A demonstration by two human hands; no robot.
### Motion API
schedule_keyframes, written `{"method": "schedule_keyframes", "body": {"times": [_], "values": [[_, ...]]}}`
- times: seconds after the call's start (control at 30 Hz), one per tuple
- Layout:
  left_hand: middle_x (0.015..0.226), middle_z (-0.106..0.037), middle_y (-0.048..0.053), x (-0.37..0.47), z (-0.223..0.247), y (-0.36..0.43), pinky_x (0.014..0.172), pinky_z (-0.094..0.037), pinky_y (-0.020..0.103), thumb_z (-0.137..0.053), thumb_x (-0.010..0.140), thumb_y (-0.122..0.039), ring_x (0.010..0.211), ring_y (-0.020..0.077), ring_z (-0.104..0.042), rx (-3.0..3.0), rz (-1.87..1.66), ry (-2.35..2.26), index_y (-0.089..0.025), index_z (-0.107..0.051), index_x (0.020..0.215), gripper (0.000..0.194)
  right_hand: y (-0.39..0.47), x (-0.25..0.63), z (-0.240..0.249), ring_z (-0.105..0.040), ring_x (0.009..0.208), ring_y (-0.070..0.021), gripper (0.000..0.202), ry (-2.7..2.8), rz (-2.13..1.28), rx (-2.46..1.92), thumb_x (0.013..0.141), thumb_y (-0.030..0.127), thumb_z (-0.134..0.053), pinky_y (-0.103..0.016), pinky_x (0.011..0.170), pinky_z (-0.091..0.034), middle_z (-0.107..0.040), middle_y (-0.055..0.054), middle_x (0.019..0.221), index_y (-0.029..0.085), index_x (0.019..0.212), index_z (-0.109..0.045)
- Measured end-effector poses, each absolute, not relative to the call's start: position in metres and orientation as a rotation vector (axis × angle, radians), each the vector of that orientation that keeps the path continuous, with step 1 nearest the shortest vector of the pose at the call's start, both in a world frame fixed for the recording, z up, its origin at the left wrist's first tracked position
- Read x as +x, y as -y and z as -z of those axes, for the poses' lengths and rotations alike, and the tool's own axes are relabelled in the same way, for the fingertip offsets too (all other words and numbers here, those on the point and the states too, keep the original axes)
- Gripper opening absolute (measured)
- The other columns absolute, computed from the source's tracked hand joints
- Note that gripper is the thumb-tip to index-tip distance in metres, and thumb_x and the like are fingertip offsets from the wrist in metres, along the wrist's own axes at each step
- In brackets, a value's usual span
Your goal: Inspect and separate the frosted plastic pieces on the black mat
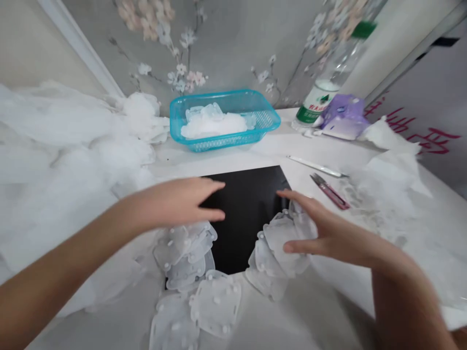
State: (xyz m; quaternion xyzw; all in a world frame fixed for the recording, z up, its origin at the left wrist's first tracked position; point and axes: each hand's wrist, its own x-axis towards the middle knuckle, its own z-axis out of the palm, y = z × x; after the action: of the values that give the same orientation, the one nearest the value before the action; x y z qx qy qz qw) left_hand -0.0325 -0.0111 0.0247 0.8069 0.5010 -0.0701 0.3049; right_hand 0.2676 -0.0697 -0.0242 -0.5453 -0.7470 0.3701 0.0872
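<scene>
A black square board (237,214) lies flat on the white table. My left hand (182,201) is over its left edge, thumb and fingers apart, holding nothing. On the other side, my right hand (317,223) is spread above the board's right edge and a pile of translucent white plastic pieces (280,238), with nothing gripped. More such pieces (188,253) overlap the board's lower left corner, under my left forearm. Nearer to me, further pieces (216,302) rest on the table.
Behind the board stands a blue basket (224,142) with white pieces inside. A bottle (317,99), a purple packet (345,116), a white pen-like tool (317,166) and pink-handled snips (330,191) are on the right. Piled white material (65,194) covers the left; thin white sheets (394,170) lie far right.
</scene>
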Motion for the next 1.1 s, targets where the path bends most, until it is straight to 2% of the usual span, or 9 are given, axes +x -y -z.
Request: {"method": "schedule_keyframes", "body": {"times": [0.1, 0.17, 0.27, 0.43, 0.53, 0.63, 0.83, 0.97, 1.1], "values": [[0.154, -0.014, 0.019, -0.038, -0.008, 0.047, 0.107, -0.026, 0.059, -0.064, 0.065, -0.067, 0.141, 0.0419, -0.015, 2.149, 0.529, -1.275, -0.020, -0.027, 0.148, 0.102, 0.097, 0.257, 0.042, -0.004, 0.143, -0.0442, 0.104, 2.410, -0.994, -1.643, 0.057, 0.063, -0.076, -0.069, 0.108, -0.015, -0.015, -0.019, 0.156, 0.018, 0.142, -0.038], [0.155, 0.000, 0.017, -0.049, 0.009, 0.073, 0.103, -0.025, 0.065, -0.061, 0.059, -0.078, 0.141, 0.0454, -0.003, 2.217, 0.580, -1.175, -0.024, -0.016, 0.151, 0.115, 0.115, 0.243, 0.053, -0.007, 0.142, -0.0462, 0.102, 2.428, -0.856, -1.654, 0.050, 0.060, -0.081, -0.072, 0.105, -0.015, -0.019, -0.019, 0.155, 0.021, 0.137, -0.045], [0.157, -0.006, 0.015, -0.063, 0.034, 0.108, 0.101, -0.027, 0.067, -0.068, 0.047, -0.078, 0.139, 0.0495, -0.010, 2.404, 0.446, -1.186, -0.030, -0.016, 0.150, 0.125, 0.135, 0.227, 0.061, -0.023, 0.137, -0.0455, 0.077, 2.347, -0.664, -1.652, 0.055, 0.050, -0.081, -0.070, 0.103, -0.021, -0.036, -0.018, 0.146, 0.021, 0.122, -0.055], [0.143, -0.040, 0.022, -0.058, 0.049, 0.138, 0.092, -0.042, 0.060, -0.068, 0.045, -0.080, 0.124, 0.0499, -0.040, 2.526, 0.156, -1.459, -0.022, -0.045, 0.141, 0.114, 0.145, 0.217, 0.062, -0.050, 0.109, -0.0350, 0.031, 2.191, -0.479, -1.499, 0.066, 0.025, -0.070, -0.053, 0.092, -0.039, -0.061, -0.012, 0.107, 0.018, 0.095, -0.061], [0.113, -0.063, 0.014, -0.056, 0.048, 0.150, 0.079, -0.052, 0.044, -0.062, 0.071, -0.066, 0.097, 0.0327, -0.061, 2.418, -0.072, -1.482, -0.021, -0.062, 0.121, 0.068, 0.146, 0.210, 0.064, -0.053, 0.093, -0.0276, 0.017, 2.176, -0.437, -1.435, 0.070, 0.014, -0.063, -0.044, 0.084, -0.042, -0.063, -0.008, 0.092, 0.018, 0.085, -0.059], [0.079, -0.067, 0.005, -0.057, 0.053, 0.162, 0.063, -0.052, 0.034, -0.052, 0.087, -0.043, 0.069, 0.0218, -0.064, 2.357, -0.387, -1.485, -0.027, -0.066, 0.094, 0.023, 0.147, 0.205, 0.068, -0.052, 0.084, -0.0246, 0.010, 2.219, -0.432, -1.427, 0.075, 0.011, -0.058, -0.039, 0.077, -0.041, -0.061, -0.007, 0.085, 0.018, 0.081, -0.056], [0.071, -0.067, 0.001, -0.036, 0.057, 0.142, 0.058, -0.050, 0.027, -0.048, 0.089, -0.037, 0.062, 0.0167, -0.064, 2.216, -0.683, -1.707, -0.023, -0.060, 0.083, 0.020, 0.111, 0.194, 0.066, -0.049, 0.074, -0.0225, 0.012, 2.362, -0.296, -1.289, 0.075, 0.006, -0.054, -0.033, 0.066, -0.039, -0.057, -0.008, 0.079, 0.017, 0.079, -0.058], [0.089, -0.069, 0.007, -0.010, 0.046, 0.077, 0.068, -0.051, 0.029, -0.051, 0.087, -0.039, 0.078, 0.0206, -0.067, 2.144, -0.670, -1.825, -0.017, -0.058, 0.106, 0.029, 0.064, 0.174, 0.049, -0.054, 0.091, -0.0271, 0.014, 2.326, -0.270, -1.262, 0.083, 0.017, -0.053, -0.041, 0.082, -0.042, -0.062, -0.014, 0.094, 0.014, 0.093, -0.061], [0.133, -0.054, 0.016, -0.007, 0.037, 0.037, 0.100, -0.039, 0.051, -0.067, 0.073, -0.023, 0.124, 0.0353, -0.049, 2.235, -0.493, -1.725, -0.015, -0.047, 0.132, 0.063, 0.042, 0.172, 0.031, -0.026, 0.139, -0.0351, 0.071, 2.532, -0.661, -1.207, 0.077, 0.037, -0.068, -0.058, 0.109, -0.022, -0.033, -0.022, 0.147, 0.011, 0.137, -0.040]]}}
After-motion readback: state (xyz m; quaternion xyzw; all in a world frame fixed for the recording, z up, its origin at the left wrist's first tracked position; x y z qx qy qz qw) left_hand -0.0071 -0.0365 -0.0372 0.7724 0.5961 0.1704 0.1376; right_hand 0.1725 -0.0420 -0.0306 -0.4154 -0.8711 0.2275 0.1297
